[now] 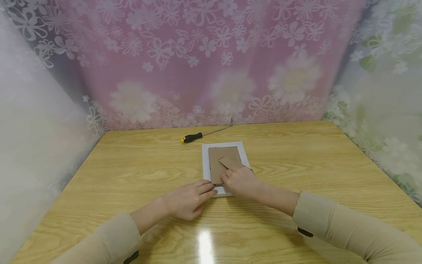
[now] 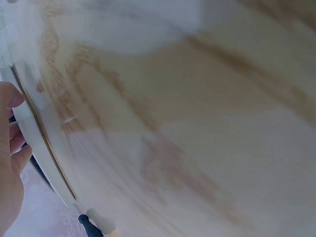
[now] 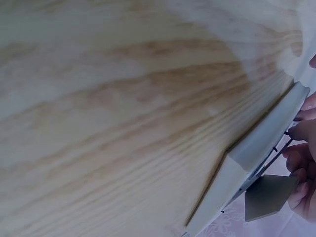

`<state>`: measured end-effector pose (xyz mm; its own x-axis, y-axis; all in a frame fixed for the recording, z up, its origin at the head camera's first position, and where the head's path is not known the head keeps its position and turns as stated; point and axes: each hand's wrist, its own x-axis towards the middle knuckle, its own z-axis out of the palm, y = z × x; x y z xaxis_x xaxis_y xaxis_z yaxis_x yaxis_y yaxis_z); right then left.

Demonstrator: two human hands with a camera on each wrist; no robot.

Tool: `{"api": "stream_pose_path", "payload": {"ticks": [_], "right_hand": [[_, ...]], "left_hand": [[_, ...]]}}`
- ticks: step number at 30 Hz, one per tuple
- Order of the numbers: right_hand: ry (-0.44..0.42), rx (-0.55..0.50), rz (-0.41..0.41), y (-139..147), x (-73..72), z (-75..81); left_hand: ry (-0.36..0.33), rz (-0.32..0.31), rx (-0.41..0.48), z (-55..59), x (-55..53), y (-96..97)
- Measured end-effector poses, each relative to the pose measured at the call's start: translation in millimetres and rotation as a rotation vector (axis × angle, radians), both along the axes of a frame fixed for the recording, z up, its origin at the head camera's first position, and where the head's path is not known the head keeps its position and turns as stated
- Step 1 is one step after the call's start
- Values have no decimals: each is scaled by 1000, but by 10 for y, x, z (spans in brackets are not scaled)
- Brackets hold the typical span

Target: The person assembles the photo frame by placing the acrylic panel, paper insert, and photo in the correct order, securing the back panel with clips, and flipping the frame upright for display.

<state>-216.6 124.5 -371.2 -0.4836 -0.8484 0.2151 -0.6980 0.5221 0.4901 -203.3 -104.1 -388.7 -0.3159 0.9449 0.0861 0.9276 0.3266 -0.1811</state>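
White frame [image 1: 206,161] (1), backing [image 1: 215,168] (1), screwdriver [image 1: 193,137] (1), left fingers [image 1: 205,187] loosely extended, right fingers [image 1: 226,178] pinching backing

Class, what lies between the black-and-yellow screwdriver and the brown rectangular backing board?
In the head view: a bare strip of yellowish wooden table, then the far border of the white rectangular picture frame.

Backing brd [image 1: 216,169] matt; tabletop [image 1: 132,165] glossy w/ woodgrain; screwdriver shaft [image 1: 215,130] metal.

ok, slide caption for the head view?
Left hand and right hand at a white frame with a brown panel, screwdriver beyond it on the table.
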Motion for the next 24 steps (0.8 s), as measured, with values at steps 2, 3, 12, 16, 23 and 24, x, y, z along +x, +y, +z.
{"api": "stream_pose_path", "payload": {"ticks": [2, 3, 12, 16, 23, 24], "right_hand": [[-24, -51, -5, -5, -8, 3], [-31, -67, -6, -7, -13, 2], [-50, -117, 6, -6, -19, -30], [-59, -133, -8, -13, -18, -22], [-156, -195, -66, -41, -9, 18], [-176, -208, -76, -46, -6, 26]], "left_hand": [[3, 2, -1, 4, -5, 6], [5, 3, -1, 4, -8, 9], [-35, -7, 42, 4, -25, 19], [-57, -10, 71, 5, -32, 18], [-55, 0, 93, -22, -37, -1], [-49, 4, 92, -26, -36, -4]]}}
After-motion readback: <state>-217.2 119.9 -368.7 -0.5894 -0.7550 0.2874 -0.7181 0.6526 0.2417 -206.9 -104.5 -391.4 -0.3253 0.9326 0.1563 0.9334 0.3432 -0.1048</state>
